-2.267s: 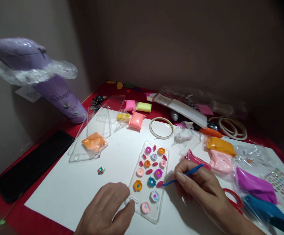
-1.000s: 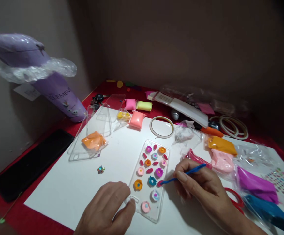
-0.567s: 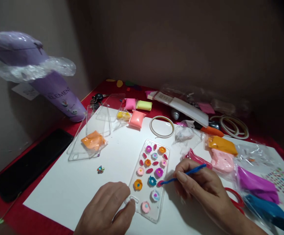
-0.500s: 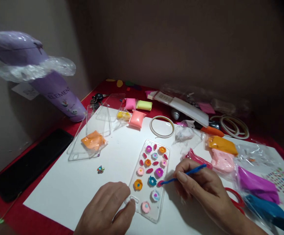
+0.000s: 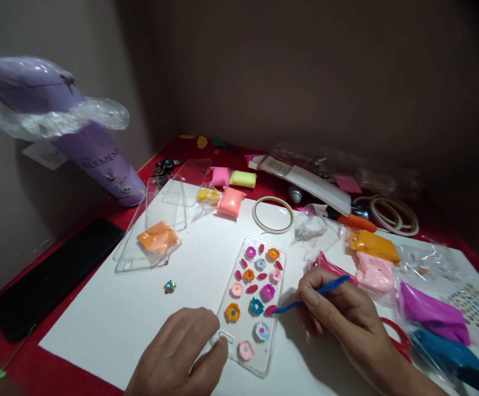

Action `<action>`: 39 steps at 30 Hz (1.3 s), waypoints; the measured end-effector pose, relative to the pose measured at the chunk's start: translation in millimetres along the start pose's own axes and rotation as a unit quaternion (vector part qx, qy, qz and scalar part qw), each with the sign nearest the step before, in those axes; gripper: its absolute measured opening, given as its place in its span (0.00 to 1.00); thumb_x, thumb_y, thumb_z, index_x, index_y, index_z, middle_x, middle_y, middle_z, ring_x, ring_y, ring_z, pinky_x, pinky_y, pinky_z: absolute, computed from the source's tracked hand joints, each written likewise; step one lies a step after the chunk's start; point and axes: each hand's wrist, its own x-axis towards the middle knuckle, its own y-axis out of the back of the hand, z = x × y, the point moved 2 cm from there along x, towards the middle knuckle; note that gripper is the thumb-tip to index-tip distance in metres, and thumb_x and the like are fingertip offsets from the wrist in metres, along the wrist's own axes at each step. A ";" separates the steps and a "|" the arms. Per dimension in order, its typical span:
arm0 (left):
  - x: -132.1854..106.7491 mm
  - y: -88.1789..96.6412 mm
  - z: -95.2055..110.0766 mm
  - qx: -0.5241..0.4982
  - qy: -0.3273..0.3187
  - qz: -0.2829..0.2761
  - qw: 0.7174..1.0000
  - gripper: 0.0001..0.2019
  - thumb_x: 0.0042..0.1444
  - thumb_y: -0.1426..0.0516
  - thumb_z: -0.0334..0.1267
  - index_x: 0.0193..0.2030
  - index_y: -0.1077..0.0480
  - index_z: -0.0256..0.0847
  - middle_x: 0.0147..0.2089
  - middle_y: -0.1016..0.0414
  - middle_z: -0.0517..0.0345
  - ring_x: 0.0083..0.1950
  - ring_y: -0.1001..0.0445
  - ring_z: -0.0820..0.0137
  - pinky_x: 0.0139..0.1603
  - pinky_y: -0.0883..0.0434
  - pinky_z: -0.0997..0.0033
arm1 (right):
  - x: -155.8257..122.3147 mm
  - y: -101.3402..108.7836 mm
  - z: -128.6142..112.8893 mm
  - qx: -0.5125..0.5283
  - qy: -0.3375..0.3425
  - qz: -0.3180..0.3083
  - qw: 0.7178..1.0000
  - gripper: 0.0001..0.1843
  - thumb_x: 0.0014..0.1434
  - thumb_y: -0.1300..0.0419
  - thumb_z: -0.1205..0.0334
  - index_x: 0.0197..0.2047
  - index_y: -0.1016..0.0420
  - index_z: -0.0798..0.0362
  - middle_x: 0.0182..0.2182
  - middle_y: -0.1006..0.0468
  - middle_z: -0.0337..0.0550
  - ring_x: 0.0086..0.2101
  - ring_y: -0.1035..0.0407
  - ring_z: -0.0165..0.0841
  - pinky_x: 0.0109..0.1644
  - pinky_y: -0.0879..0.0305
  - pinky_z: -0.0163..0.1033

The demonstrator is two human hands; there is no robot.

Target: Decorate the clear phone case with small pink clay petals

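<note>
As the right grip [image 5: 335, 308] pinches a blue tool [image 5: 335, 284], the clear case [image 5: 245, 329] lies leftward — left grip [image 5: 183, 349] holding it.

Left hand [image 5: 181, 350] cropped by lower edge, phone case [image 5: 243, 301] corner partly hidden beneath its thumb, blue packet [image 5: 453, 352] cropped at right.

Left hand [image 5: 181, 349]: bare; back broad and smooth, knuckles low and rounded, shallow creases at the finger joints. Left thumb [image 5: 208, 366] fairly thick, tip rounded. Right hand [image 5: 338, 316]: bare; outline slimmer, fingers tapering. Right thumb [image 5: 319, 308] shows a smooth, oval nail, cleanly edged; lower fingertips partly in shadow, finer detail unclear. Right forearm [image 5: 404, 377]: bare, slender, skin even, visible as far as the frame's lower edge.
</note>
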 end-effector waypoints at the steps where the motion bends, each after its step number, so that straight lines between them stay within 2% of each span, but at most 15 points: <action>1: -0.7 0.9 -0.5 -0.003 -0.001 0.000 1.000 0.09 0.61 0.50 0.25 0.40 0.29 0.36 0.42 0.24 0.48 0.46 0.26 0.65 0.49 0.27 0.61 | 0.3 0.0 -0.1 -0.001 0.005 0.001 1.000 0.14 0.65 0.44 0.53 0.31 0.31 0.52 0.20 0.31 0.37 0.21 0.39 0.26 0.23 0.45 0.31; 7: -4.5 -1.4 -1.2 -0.015 -0.001 -0.024 1.000 0.09 0.60 0.50 0.26 0.42 0.29 0.36 0.45 0.25 0.46 0.49 0.27 0.63 0.52 0.29 0.59 | -1.1 0.9 2.2 0.001 0.011 -0.006 1.000 0.14 0.66 0.44 0.53 0.31 0.31 0.52 0.20 0.31 0.36 0.20 0.38 0.25 0.23 0.44 0.30; 11: -10.5 -3.3 -0.9 -0.047 0.021 0.007 0.999 0.09 0.60 0.49 0.26 0.43 0.29 0.36 0.46 0.28 0.47 0.49 0.28 0.64 0.52 0.29 0.63 | -2.6 2.0 4.1 0.034 0.012 0.019 0.999 0.12 0.66 0.44 0.54 0.33 0.30 0.52 0.22 0.28 0.37 0.21 0.37 0.25 0.23 0.43 0.29; 13: -13.4 -1.7 -1.4 -0.081 0.065 0.015 0.994 0.10 0.60 0.48 0.26 0.44 0.29 0.37 0.48 0.30 0.47 0.49 0.28 0.66 0.50 0.28 0.69 | -2.1 2.1 3.0 0.071 0.030 0.054 0.996 0.10 0.66 0.44 0.54 0.36 0.29 0.51 0.24 0.25 0.38 0.23 0.33 0.27 0.26 0.38 0.30; 15: -14.7 1.2 -3.2 -0.134 0.143 0.006 0.981 0.12 0.59 0.47 0.25 0.46 0.29 0.39 0.50 0.32 0.47 0.49 0.27 0.68 0.48 0.27 0.75 | -1.4 1.7 1.2 0.116 0.052 0.100 0.987 0.09 0.64 0.41 0.53 0.39 0.28 0.50 0.27 0.24 0.39 0.26 0.30 0.29 0.31 0.33 0.32; 18: -11.8 5.9 -7.9 -0.267 0.275 -0.015 0.924 0.11 0.60 0.47 0.28 0.46 0.29 0.44 0.51 0.32 0.51 0.50 0.27 0.69 0.48 0.27 0.77 | -1.1 -1.3 -0.1 0.163 0.066 0.147 0.973 0.11 0.61 0.38 0.51 0.39 0.27 0.49 0.27 0.23 0.39 0.27 0.30 0.29 0.32 0.32 0.32; 22: 3.3 9.1 -19.8 -0.434 0.424 -0.039 0.794 0.08 0.60 0.45 0.39 0.44 0.27 0.45 0.54 0.30 0.52 0.55 0.28 0.64 0.53 0.29 0.71 | -1.0 -6.8 -0.4 0.181 0.061 0.169 0.967 0.13 0.58 0.36 0.50 0.37 0.27 0.51 0.26 0.23 0.39 0.26 0.31 0.29 0.32 0.32 0.33; 25: 21.8 9.5 -29.2 -0.494 0.514 -0.106 0.693 0.11 0.55 0.40 0.39 0.45 0.27 0.42 0.48 0.24 0.51 0.51 0.26 0.63 0.53 0.31 0.67 | -0.3 -8.8 -4.1 0.169 0.039 0.189 0.966 0.14 0.59 0.37 0.48 0.36 0.27 0.52 0.26 0.23 0.40 0.26 0.32 0.29 0.31 0.32 0.33; 26: 29.2 10.5 -31.5 -0.509 0.527 -0.115 0.671 0.13 0.54 0.39 0.38 0.46 0.28 0.41 0.48 0.24 0.51 0.52 0.26 0.62 0.52 0.31 0.67 | -0.5 -9.0 -6.4 0.168 0.029 0.197 0.965 0.15 0.58 0.37 0.48 0.37 0.27 0.52 0.26 0.23 0.40 0.26 0.32 0.29 0.30 0.32 0.32; 30: 56.4 15.3 -36.4 -0.531 0.539 -0.143 0.638 0.19 0.51 0.37 0.36 0.50 0.30 0.35 0.52 0.27 0.45 0.53 0.28 0.60 0.51 0.31 0.65 | -5.5 -11.3 -16.3 0.205 -0.015 0.203 0.957 0.17 0.55 0.34 0.48 0.35 0.27 0.54 0.24 0.23 0.40 0.25 0.33 0.29 0.35 0.30 0.35; 33: 68.6 14.1 -38.8 -0.549 0.549 -0.159 0.610 0.24 0.47 0.36 0.33 0.51 0.33 0.31 0.52 0.28 0.40 0.50 0.26 0.59 0.45 0.29 0.64 | -10.3 -15.5 -17.9 0.272 -0.036 0.183 0.944 0.17 0.51 0.31 0.50 0.34 0.27 0.55 0.22 0.24 0.39 0.24 0.33 0.29 0.40 0.28 0.40; 36: 75.4 6.6 -41.5 -0.570 0.539 -0.166 0.597 0.24 0.42 0.36 0.30 0.48 0.34 0.31 0.45 0.26 0.42 0.40 0.23 0.63 0.39 0.29 0.66 | -10.6 -18.8 -15.1 0.325 -0.029 0.194 0.925 0.17 0.47 0.28 0.53 0.33 0.27 0.54 0.22 0.24 0.39 0.23 0.34 0.29 0.39 0.27 0.42; 39: 79.1 -6.1 -40.7 -0.600 0.514 -0.181 0.585 0.15 0.42 0.37 0.29 0.39 0.32 0.32 0.35 0.24 0.46 0.30 0.24 0.68 0.31 0.30 0.70 | -8.6 -21.4 -13.6 0.338 -0.007 0.214 0.916 0.18 0.44 0.26 0.55 0.31 0.27 0.54 0.22 0.25 0.37 0.23 0.34 0.28 0.38 0.26 0.41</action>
